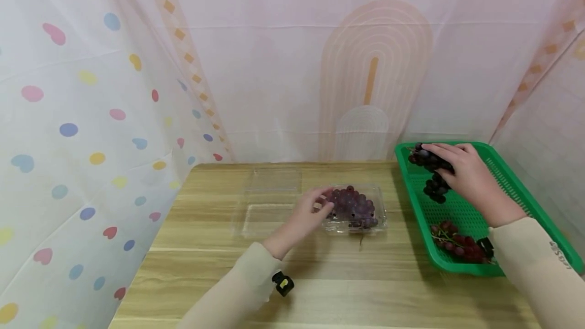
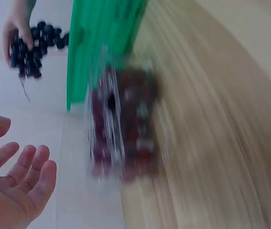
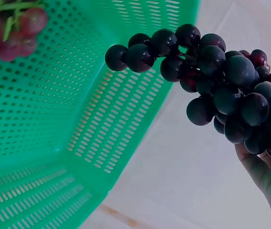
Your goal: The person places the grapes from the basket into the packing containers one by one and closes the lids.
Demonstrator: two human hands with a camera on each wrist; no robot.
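Observation:
My right hand (image 1: 466,169) grips a bunch of dark grapes (image 3: 231,90) above the green basket (image 1: 413,202), and part of the bunch hangs below the fingers. My left hand (image 1: 313,209) has its fingers loosely spread at the left side of a clear plastic box (image 1: 383,212). Inside that box lies a bunch of purple-red grapes (image 1: 352,204), with a bit of stem poking out at the front. In the left wrist view the left palm (image 2: 11,191) holds nothing, and the box is blurred.
A second clear plastic box (image 1: 269,212), see-through and hard to make out, lies left of the filled one. Red grapes (image 1: 461,245) with green stems rest in the basket's near end. The wooden table (image 1: 192,268) meets a patterned curtain (image 1: 274,90) behind.

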